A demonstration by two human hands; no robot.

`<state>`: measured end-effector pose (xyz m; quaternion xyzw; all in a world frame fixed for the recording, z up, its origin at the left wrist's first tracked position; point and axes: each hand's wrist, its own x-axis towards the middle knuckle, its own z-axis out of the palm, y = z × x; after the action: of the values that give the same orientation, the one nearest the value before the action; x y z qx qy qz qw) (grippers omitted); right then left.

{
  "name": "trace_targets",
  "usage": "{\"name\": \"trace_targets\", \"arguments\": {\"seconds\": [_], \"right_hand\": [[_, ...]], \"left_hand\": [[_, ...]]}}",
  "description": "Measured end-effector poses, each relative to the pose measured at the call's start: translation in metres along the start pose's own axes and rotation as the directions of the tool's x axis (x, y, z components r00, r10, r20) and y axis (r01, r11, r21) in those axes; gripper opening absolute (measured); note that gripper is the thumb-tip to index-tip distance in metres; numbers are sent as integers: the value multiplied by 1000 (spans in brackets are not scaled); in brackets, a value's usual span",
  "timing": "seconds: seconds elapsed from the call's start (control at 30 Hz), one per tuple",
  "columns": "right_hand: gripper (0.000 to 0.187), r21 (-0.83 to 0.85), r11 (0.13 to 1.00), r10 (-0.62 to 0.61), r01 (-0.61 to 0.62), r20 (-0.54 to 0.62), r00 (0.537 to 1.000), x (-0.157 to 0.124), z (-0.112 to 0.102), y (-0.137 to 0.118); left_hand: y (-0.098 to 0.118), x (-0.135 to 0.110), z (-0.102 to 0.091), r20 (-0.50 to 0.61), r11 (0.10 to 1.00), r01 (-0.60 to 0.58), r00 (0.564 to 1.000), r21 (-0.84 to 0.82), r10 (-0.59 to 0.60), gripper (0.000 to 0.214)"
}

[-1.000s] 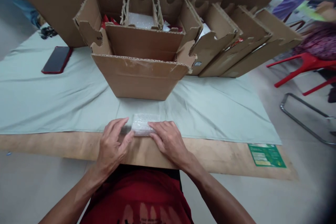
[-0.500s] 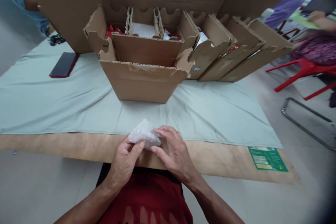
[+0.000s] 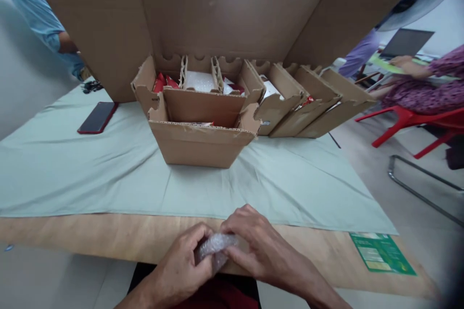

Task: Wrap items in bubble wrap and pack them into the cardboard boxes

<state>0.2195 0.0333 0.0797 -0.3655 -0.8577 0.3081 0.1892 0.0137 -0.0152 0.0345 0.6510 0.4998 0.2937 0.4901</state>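
Between my two hands is a small piece of bubble wrap (image 3: 218,244), bunched up over the wooden front edge of the table. My left hand (image 3: 184,260) grips its left side, thumb in front and fingers behind. From the right, my right hand (image 3: 253,241) pinches the other end with thumb and fingers. Whether anything lies inside the wrap I cannot tell. Beyond my hands stands an open cardboard box (image 3: 199,145), with a bit of something white and orange showing inside.
Behind it, a row of cardboard bins (image 3: 286,101) holds red and white packets and bubble wrap (image 3: 200,82). A tall cardboard screen (image 3: 224,9) stands at the back. A phone (image 3: 97,117) lies left, a green leaflet (image 3: 382,252) right. Other people sit or stand beyond both sides.
Both hands have drawn nearer to my body and closed more tightly on the bubble wrap, which is now folded smaller. The view has tilted up, showing more of the room.
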Motion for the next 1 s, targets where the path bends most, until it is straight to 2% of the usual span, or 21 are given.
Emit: {"name": "trace_targets", "arguments": {"seconds": [0.07, 0.1, 0.13, 0.17, 0.2, 0.27, 0.3, 0.33, 0.37, 0.4, 0.43, 0.5, 0.57, 0.63, 0.7, 0.77, 0.87, 1.0], "right_hand": [[7, -18, 1000, -21, 21, -29, 999, 2, -15, -1], [7, -16, 999, -29, 28, -79, 996, 4, -27, -3], [6, -13, 999, -33, 31, -153, 988, 6, -41, -4], [4, -15, 1000, -29, 26, -251, 968, 8, -57, -6], [3, -25, 1000, -20, 12, -367, 930, 12, -73, -8], [8, -78, 996, -20, -33, -601, 799, 24, -106, -11], [10, -122, 991, -41, -61, -692, 720, 33, -121, -12], [12, -181, 980, -83, -84, -754, 652, 43, -134, -13], [11, -248, 963, -135, -103, -779, 612, 56, -146, -12], [8, -322, 940, -187, -117, -769, 611, 69, -155, -11], [6, -398, 908, -228, -131, -732, 642, 84, -161, -9], [6, -545, 820, -239, -174, -602, 762, 113, -168, -4], [9, -682, 694, -140, -229, -440, 887, 139, -168, -1], [10, -793, 557, 13, -247, -289, 957, 160, -160, -2], [13, -859, 463, 128, -218, -179, 976, 177, -149, -4], [19, -890, 419, 169, -179, -117, 979, 191, -137, -4], [24, -895, 433, 195, -106, -22, 981, 205, -125, 3], [23, -883, 469, 261, -19, 118, 958, 214, -122, 17]], "left_hand": [[3, 3, -15, 1, 997, -48, 999, 60, 48, 14], [6, 7, -27, -50, 983, -137, 988, 124, 144, 23], [11, 14, -41, -126, 946, -238, 955, 221, 270, 32], [17, 22, -57, -208, 879, -324, 888, 350, 410, 42], [23, 32, -74, -274, 786, -372, 792, 494, 546, 48], [35, 56, -106, -329, 613, -323, 618, 721, 714, 58], [39, 68, -119, -327, 545, -280, 558, 791, 762, 63], [43, 80, -130, -317, 498, -243, 528, 832, 788, 64], [44, 90, -138, -300, 466, -229, 514, 855, 803, 61], [44, 98, -143, -286, 449, -232, 509, 863, 812, 54], [43, 103, -145, -275, 443, -247, 507, 862, 817, 46], [36, 107, -142, -271, 441, -282, 483, 852, 833, 33], [29, 104, -135, -290, 445, -293, 447, 846, 846, 31], [23, 101, -129, -309, 454, -291, 430, 842, 848, 33], [20, 99, -125, -324, 466, -291, 425, 836, 845, 34], [19, 100, -124, -339, 479, -290, 421, 828, 841, 35], [19, 101, -124, -352, 495, -293, 426, 818, 833, 34], [16, 99, -123, -346, 498, -303, 436, 813, 831, 32]]}}
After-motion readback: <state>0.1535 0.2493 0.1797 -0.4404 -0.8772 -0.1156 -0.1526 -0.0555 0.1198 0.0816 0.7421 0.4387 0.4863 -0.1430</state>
